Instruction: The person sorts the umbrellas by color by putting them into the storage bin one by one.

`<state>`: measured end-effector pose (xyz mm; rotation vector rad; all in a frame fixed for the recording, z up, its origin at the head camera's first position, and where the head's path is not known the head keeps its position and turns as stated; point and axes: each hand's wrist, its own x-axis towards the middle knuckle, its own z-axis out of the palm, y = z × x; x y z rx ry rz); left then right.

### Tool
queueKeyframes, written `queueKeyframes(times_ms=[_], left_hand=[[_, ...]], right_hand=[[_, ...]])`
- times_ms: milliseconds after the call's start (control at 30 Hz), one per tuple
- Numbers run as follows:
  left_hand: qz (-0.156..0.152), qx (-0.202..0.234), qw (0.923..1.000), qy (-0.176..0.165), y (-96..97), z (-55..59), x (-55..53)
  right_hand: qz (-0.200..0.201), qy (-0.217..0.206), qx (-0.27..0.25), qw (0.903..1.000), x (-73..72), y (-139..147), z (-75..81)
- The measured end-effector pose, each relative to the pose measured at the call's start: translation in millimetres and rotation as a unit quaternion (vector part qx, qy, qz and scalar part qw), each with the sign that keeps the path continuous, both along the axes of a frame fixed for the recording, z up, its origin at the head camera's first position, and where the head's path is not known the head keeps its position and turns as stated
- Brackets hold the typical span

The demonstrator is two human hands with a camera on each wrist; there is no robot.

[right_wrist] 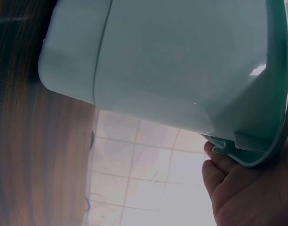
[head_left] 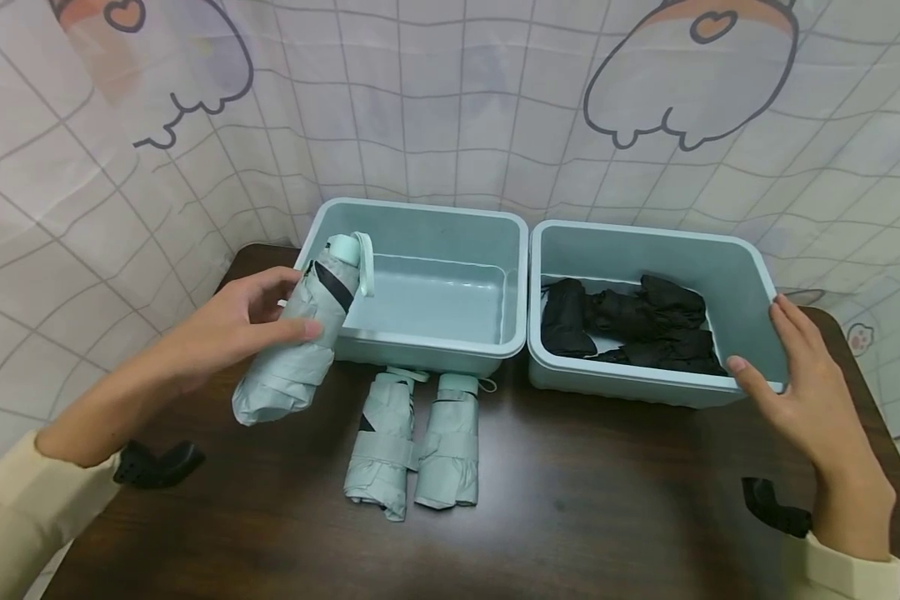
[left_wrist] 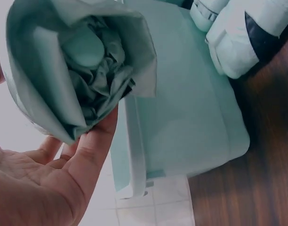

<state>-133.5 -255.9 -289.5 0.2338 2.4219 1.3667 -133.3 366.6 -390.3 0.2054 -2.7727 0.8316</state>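
Observation:
In the head view my left hand (head_left: 228, 325) grips a folded pale green umbrella (head_left: 292, 350) by its middle. The umbrella tilts with its handle and wrist strap up, overlapping the left corner of the left bin (head_left: 420, 354). The left wrist view looks into its gathered fabric end (left_wrist: 134, 52). My right hand (head_left: 817, 392) holds the right bin (head_left: 630, 385) at its right end, thumb at the front corner and fingers over the side rim. From the right wrist, fingers (right_wrist: 214, 176) show beneath that rim. Several black fabric bundles (head_left: 667, 304) lie inside the right bin.
Two more folded pale green umbrellas, one on the left (head_left: 381, 450) and one on the right (head_left: 450, 450), lie on the dark wooden table (head_left: 570, 500) before the left bin. The bins stand side by side against a grid-patterned curtain (head_left: 450, 100).

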Motion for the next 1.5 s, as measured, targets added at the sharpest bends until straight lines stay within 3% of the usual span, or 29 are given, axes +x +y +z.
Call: queueKeyframes(times_ms=[267, 600, 867, 1100, 1300, 1500], left_hand=[[0.006, -0.055, 0.9979, 0.034, 1.9, 13.2, -17.4], [0.000, -0.081, 0.9959, 0.041, 9.6, 30.6, -32.5], [0.001, -0.123, 0.9910, 0.052, 14.9, 41.4, -54.8], [-0.024, -0.135, 0.9869, 0.084, 15.7, 48.9, -75.7], [-0.039, -0.158, 0.9798, 0.116, 17.8, 50.2, -86.0], [-0.069, -0.193, 0.9673, 0.149, 32.9, 51.4, -93.8]], right_hand=[[-0.022, -0.009, 0.021, 0.9995, 2.3, -2, 1.2], [-0.021, -0.014, 0.025, 0.9994, -3.4, -5, 4.0], [-0.020, -0.006, 0.028, 0.9994, -2.8, -1, 4.2], [-0.019, -0.005, 0.031, 0.9993, -2.6, 0, 6.1], [-0.020, -0.006, 0.026, 0.9994, -2.3, -3, 3.8], [-0.025, -0.006, 0.025, 0.9994, -0.3, -5, 1.7]])
